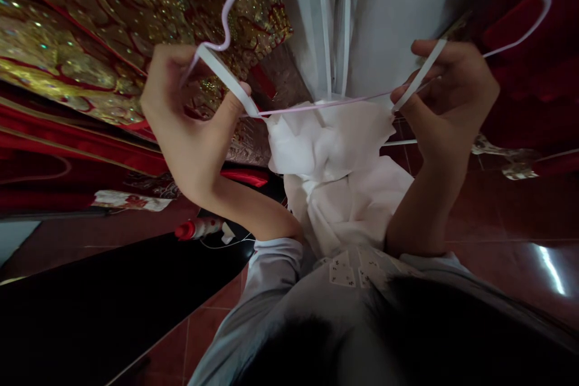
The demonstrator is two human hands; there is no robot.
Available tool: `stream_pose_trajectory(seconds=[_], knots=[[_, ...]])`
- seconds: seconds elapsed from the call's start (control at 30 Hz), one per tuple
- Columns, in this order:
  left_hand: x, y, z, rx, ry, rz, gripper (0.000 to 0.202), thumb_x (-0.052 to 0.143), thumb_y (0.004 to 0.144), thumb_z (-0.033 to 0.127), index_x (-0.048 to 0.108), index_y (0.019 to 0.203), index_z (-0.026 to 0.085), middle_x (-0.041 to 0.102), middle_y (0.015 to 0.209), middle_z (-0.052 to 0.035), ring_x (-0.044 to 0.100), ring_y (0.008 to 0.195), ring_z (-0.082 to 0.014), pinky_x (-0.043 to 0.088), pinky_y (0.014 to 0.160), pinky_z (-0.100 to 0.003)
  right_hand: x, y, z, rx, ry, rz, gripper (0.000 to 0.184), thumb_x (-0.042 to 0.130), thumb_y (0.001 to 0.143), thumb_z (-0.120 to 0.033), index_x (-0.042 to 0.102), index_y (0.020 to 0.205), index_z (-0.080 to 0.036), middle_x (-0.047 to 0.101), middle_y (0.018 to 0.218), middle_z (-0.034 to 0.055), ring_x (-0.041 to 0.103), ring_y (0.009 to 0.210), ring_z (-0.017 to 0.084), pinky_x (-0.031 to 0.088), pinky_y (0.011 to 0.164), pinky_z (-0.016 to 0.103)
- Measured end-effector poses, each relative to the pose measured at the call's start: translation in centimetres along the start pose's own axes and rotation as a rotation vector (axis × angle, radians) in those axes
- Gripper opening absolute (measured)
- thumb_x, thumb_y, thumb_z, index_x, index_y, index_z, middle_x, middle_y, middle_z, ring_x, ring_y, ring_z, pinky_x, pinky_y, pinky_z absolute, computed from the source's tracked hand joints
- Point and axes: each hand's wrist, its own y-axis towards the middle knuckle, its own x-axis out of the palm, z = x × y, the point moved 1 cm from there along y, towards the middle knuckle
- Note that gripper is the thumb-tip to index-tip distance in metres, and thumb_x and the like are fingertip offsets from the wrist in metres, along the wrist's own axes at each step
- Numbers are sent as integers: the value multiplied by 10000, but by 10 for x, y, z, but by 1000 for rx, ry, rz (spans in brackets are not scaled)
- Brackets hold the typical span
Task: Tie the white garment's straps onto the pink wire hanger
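Observation:
A white garment (325, 139) with ruffled layers hangs in front of my body below a thin pink hanger bar (316, 107). My left hand (194, 114) is closed in a pinch on one white garment strap (226, 79), which loops by the bent left end of the pink clothes hanger (225, 18). On the other side, my right hand (447, 84) pinches a second white strap (418, 77), held taut at a slant near the hanger's right part. The hanger's middle top and hook are out of view.
Gold-sequined red garments (217, 6) hang at the left, and dark red cloth (538, 60) is at the right. White straps (337, 30) hang before a pale surface ahead. A red-capped bottle (194, 229) lies on a black surface (113, 289). The floor (497, 211) has red tiles.

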Motion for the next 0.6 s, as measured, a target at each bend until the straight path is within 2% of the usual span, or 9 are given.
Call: stream_pose_trajectory(seconds=[0.07, 0.17, 0.23, 0.3, 0.43, 0.5, 0.6], knots=[[1, 6, 3, -47, -33, 27, 173, 787, 1016, 307, 739, 1009, 140, 587, 892, -8, 540, 866, -130, 475, 798, -213, 0, 0, 0, -11, -8, -17, 533, 912, 777, -590, 796, 1232, -338, 663, 864, -30, 598, 682, 52, 509, 602, 211], [3, 17, 9, -166, -157, 62, 214, 767, 1011, 208, 743, 817, 120, 466, 734, 14, 438, 735, -104, 409, 682, -158, 1, 1, 1, -22, -15, -37, 513, 873, 810, -619, 798, 1219, -317, 658, 851, -29, 585, 670, 48, 501, 600, 214], [4, 21, 10, -202, -239, 30, 178, 777, 988, 155, 765, 815, 116, 463, 736, 14, 441, 729, -100, 412, 675, -150, 1, 0, 1, -24, -30, -41, 504, 864, 817, -623, 797, 1203, -306, 644, 843, -32, 576, 669, 49, 496, 607, 224], [8, 22, 10, -187, -283, 79, 177, 776, 983, 132, 766, 808, 110, 463, 731, 20, 454, 731, -91, 416, 682, -138, 1, 0, 1, -18, -57, -45, 508, 850, 822, -642, 791, 1194, -301, 639, 854, -31, 579, 687, 57, 497, 626, 242], [23, 19, 10, -155, -197, 217, 264, 672, 1025, 11, 734, 785, 102, 503, 723, 23, 487, 751, -100, 431, 737, -155, 2, -1, -3, -1, -80, -66, 489, 847, 833, -627, 777, 1187, -296, 658, 898, -28, 587, 699, 61, 504, 639, 253], [30, 18, 12, -125, -113, 191, 314, 574, 1066, -21, 738, 844, 128, 578, 779, 12, 536, 807, -126, 461, 820, -199, 3, -1, -6, -2, -65, -76, 451, 867, 829, -577, 781, 1181, -308, 676, 903, -32, 560, 659, 55, 471, 583, 233], [36, 14, 9, -54, -16, 106, 343, 508, 1056, -68, 760, 978, 152, 680, 921, -15, 623, 963, -166, 497, 960, -266, 5, -1, -10, -1, -35, -62, 424, 883, 802, -548, 800, 1159, -334, 685, 875, -37, 496, 592, 64, 393, 495, 242]])
